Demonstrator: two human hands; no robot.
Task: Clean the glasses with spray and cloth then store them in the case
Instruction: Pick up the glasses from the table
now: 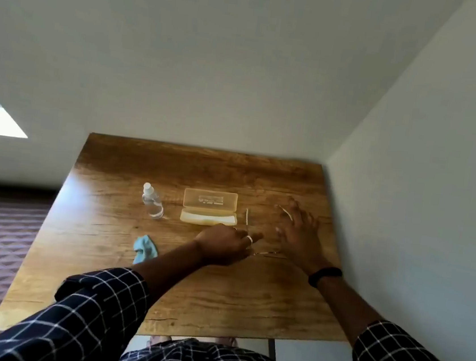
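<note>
Thin wire-framed glasses (pixel 267 253) lie unfolded on the wooden table (pixel 159 290), their temple arms pointing away from me. My left hand (pixel 228 244) has curled fingers and pinches the frame at its left end. My right hand (pixel 298 234) is blurred, with fingers spread over the right temple arm. A clear spray bottle (pixel 152 201) stands left of the open translucent yellow case (pixel 210 208), whose lid is raised. A crumpled blue cloth (pixel 144 248) lies near my left forearm.
The table stands in a corner, with a wall behind it and another along its right edge. Patterned carpet lies to the left. A black band is on my right wrist.
</note>
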